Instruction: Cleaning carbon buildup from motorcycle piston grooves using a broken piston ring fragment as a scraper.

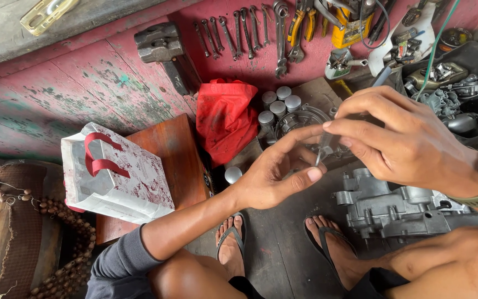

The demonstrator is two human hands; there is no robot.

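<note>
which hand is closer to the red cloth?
Left. The left hand is just right of the red cloth, with a small gap between them. The right hand is farther right, beyond the left, above the grey engine casing.

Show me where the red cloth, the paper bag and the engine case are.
red cloth (226, 119), head view, middle of the crumpled fabric.
paper bag (131, 185), head view, its patterned side below the red handles.
engine case (385, 213), head view, grey metal body by the feet.
</note>
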